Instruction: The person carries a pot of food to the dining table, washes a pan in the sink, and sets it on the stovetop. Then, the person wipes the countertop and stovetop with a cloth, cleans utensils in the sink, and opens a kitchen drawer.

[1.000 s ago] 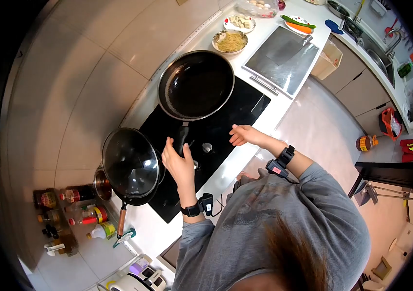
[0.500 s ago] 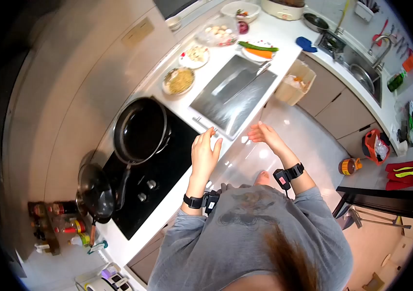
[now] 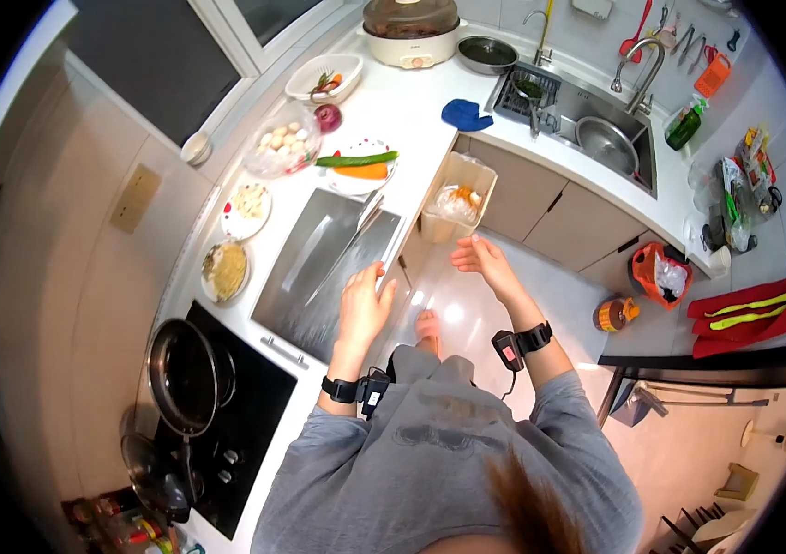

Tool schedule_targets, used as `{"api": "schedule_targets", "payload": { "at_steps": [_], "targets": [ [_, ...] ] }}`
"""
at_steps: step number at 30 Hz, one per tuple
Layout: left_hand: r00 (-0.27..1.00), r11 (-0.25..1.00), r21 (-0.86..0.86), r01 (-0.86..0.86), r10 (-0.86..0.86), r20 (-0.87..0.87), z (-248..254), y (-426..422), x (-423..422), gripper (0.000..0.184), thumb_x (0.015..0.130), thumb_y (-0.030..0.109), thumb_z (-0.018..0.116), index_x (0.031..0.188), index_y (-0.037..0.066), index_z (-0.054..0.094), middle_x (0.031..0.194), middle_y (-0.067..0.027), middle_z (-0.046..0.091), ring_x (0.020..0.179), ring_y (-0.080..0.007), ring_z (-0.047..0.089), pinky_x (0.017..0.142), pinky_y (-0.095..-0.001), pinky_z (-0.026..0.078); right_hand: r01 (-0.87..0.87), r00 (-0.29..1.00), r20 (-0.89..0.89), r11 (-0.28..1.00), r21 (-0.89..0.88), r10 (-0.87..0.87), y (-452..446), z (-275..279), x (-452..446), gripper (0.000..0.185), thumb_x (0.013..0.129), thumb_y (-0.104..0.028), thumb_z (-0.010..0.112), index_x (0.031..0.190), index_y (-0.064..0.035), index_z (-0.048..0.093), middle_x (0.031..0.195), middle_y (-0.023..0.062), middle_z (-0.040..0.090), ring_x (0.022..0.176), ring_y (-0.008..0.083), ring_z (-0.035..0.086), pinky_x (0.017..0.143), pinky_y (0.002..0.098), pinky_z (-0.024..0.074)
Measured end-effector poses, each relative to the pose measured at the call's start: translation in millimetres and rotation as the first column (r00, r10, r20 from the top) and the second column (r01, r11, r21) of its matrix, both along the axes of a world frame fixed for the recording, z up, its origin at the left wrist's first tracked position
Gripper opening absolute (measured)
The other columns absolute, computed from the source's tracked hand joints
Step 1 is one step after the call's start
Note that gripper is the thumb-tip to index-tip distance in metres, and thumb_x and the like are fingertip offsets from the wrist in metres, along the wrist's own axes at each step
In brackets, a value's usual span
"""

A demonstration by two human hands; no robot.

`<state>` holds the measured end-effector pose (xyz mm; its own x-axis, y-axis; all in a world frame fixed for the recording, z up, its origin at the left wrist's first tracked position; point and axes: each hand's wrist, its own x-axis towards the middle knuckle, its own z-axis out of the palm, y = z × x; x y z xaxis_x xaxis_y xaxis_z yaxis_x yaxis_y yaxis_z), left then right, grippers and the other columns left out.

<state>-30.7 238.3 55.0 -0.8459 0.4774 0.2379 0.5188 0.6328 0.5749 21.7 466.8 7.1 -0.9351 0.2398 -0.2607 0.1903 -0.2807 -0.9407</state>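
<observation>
My left hand (image 3: 364, 309) hovers over the front edge of the metal cutting board (image 3: 305, 263), fingers apart and holding nothing. A knife (image 3: 347, 254) lies across that board. My right hand (image 3: 485, 262) is held out over the floor, near the waste bin (image 3: 432, 227), with its fingers stretched and nothing in them. Behind the board, a plate (image 3: 348, 186) bears a long green vegetable (image 3: 356, 160) and a peeled carrot (image 3: 362, 172). To the board's left stand a plate of pale chopped pieces (image 3: 247, 202) and a bowl of light shreds (image 3: 226, 271).
A frying pan (image 3: 182, 379) sits on the black cooktop (image 3: 250, 406). Along the back are a bag of eggs (image 3: 284, 140), a red onion (image 3: 327, 117) and a steamer (image 3: 411, 37). The sink (image 3: 647, 157) is at the right, past a blue cloth (image 3: 467, 115).
My body and view have turned right, toward the sink side. The cooktop has shifted down and left in view. Both hands stay raised, fingers apart, with nothing picked up.
</observation>
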Motion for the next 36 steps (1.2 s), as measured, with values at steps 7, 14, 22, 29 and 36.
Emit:
{"api": "schedule_targets", "payload": {
  "at_steps": [7,14,22,29,36],
  "targets": [
    [1.0,0.997,0.079,-0.001,0.001,0.004,-41,68,-94,0.032,0.074,0.016,0.06,0.1,-0.001,0.053,0.087,-0.0136,0.06,0.084,-0.0303,0.055,0.076,-0.0379,0.043,0.109,0.994,-0.039,0.986,0.128,-0.105,82,-31,-99,0.036,0.09,-0.031,0.041,0.101,0.0027,0.051,0.087,0.0117,0.059,0.078,0.016,0.058,0.067,0.0258,0.0465],
    [0.999,0.996,0.091,0.025,-0.027,0.019,-49,115,-158,0.031,0.073,0.015,0.061,0.099,-0.001,0.053,0.084,-0.0136,0.06,0.08,-0.0298,0.056,0.072,-0.0373,0.044,0.282,0.959,-0.14,0.768,0.575,-0.248,152,-74,-204,0.036,0.084,-0.028,0.052,0.102,0.0026,0.051,0.086,0.0128,0.059,0.08,0.0206,0.058,0.071,0.0282,0.0449],
    [0.982,0.997,-0.019,-0.071,0.073,0.175,-59,140,-174,0.031,0.075,0.014,0.059,0.101,-0.002,0.053,0.086,-0.0154,0.061,0.081,-0.0284,0.057,0.072,-0.0375,0.044,0.269,0.961,-0.215,0.412,0.871,-0.174,184,-109,-313,0.055,0.069,-0.031,0.063,0.118,-0.0112,0.047,0.127,0.0268,0.033,0.115,0.0459,0.031,0.095,0.0453,0.0285],
    [0.917,0.961,-0.145,-0.236,0.269,0.295,-51,185,-169,0.032,0.078,0.015,0.057,0.105,-0.002,0.053,0.089,-0.0148,0.061,0.083,-0.0277,0.057,0.076,-0.0357,0.043,0.223,0.952,-0.275,0.311,0.924,0.133,202,-119,-312,0.025,0.06,-0.004,0.059,0.083,-0.0127,0.055,0.089,0.0088,0.048,0.085,0.0291,0.046,0.069,0.0379,0.0402],
    [0.938,0.996,-0.064,-0.061,0.079,0.338,-60,307,-187,0.031,0.079,0.015,0.056,0.105,-0.002,0.053,0.089,-0.0152,0.06,0.084,-0.0282,0.056,0.076,-0.0362,0.043,0.36,0.906,-0.415,0.654,0.665,-0.077,265,-32,-183,0.032,0.057,-0.007,0.065,0.087,-0.0089,0.054,0.1,0.013,0.044,0.093,0.0314,0.045,0.081,0.0372,0.0388]
  ]
}}
